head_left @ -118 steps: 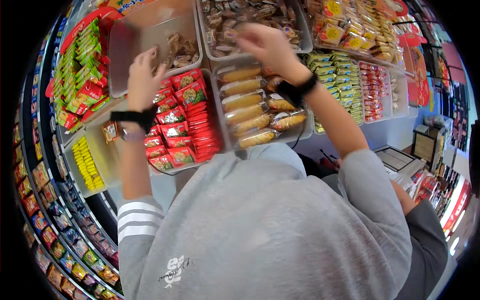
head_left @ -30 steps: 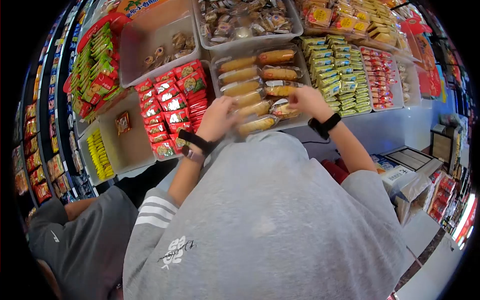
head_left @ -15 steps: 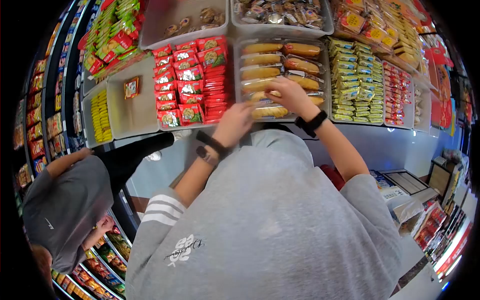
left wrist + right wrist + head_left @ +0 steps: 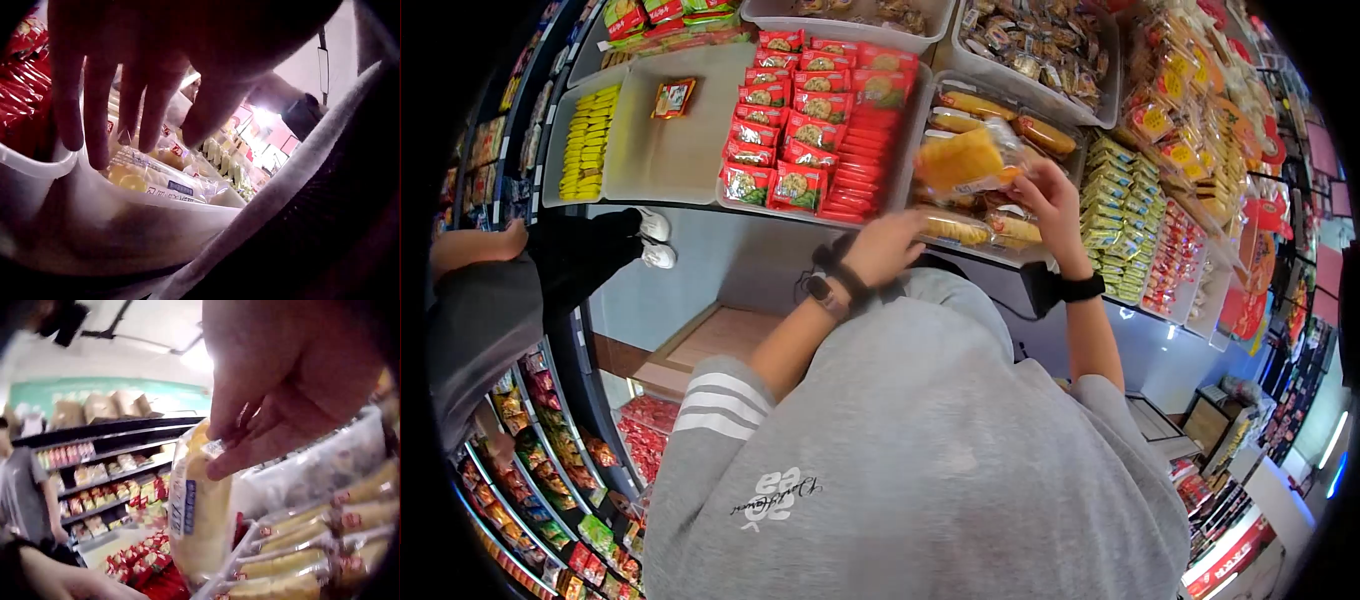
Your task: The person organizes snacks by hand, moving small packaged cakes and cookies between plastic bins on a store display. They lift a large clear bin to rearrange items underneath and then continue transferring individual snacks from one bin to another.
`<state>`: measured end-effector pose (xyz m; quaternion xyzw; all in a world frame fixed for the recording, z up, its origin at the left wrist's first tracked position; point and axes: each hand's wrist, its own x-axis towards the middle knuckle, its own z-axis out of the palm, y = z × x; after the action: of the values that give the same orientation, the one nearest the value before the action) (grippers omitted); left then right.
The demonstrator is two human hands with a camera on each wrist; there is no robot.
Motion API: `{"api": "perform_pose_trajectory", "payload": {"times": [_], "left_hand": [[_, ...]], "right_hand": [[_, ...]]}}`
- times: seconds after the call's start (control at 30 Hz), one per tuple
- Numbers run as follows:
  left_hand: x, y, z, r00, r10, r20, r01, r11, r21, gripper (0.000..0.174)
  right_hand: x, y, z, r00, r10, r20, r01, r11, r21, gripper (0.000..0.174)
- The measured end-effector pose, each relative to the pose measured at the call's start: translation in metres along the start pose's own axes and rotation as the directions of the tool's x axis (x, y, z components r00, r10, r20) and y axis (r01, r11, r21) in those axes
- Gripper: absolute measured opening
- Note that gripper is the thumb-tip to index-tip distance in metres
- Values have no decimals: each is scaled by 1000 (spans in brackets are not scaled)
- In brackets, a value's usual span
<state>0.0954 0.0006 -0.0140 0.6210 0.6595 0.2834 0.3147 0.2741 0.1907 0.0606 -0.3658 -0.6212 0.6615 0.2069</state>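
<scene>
My left grip (image 4: 890, 248) sits low in front of my chest, wrist bent, fingers (image 4: 94, 106) loose and pointing down, holding nothing. My right grip (image 4: 1050, 195) is raised higher on a bent arm, thumb and fingertips (image 4: 244, 381) pinched together. Both forearms are bare.

bread packet (image 4: 963, 160) now up in right hand (image 4: 1050, 205)

The person is wearing a grey sweatshirt (image 4: 920, 450), with white stripes (image 4: 715, 405) banding its left sleeve and a white script logo (image 4: 775, 493) sitting near that sleeve. Beyond its sleeves, one black strap (image 4: 840, 268) is wrapping the wrist behind the left hand (image 4: 890, 245) and a second strap (image 4: 1080, 290) the wrist behind the right hand (image 4: 1050, 200).
</scene>
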Motion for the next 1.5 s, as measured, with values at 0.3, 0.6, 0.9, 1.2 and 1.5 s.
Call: {"api": "perform_pose_trajectory", "payload": {"times": [0.3, 0.6, 0.9, 1.2, 1.5], "left_hand": [[13, -4, -14, 968, -144, -206, 124, 987, -106, 22], [34, 5, 2, 998, 37, 42, -50, 939, 339, 35], [33, -17, 17, 996, 90, -3, -87, 968, 234, 18], [8, 36, -56, 941, 302, -156, -280, 949, 147, 14], [22, 4, -69, 948, -301, 103, 284, 657, -699, 19]], "right_hand": [[-11, 89, -27, 990, -68, 127, 138, 703, -698, 42], [35, 78, -13, 948, 151, -279, -242, 913, -329, 51], [2, 49, -37, 992, -71, 103, 102, 937, -335, 31], [21, 106, -17, 977, -157, 147, 205, 473, -857, 34], [-9, 25, -3, 985, -120, 126, 131, 988, -77, 77]]}}
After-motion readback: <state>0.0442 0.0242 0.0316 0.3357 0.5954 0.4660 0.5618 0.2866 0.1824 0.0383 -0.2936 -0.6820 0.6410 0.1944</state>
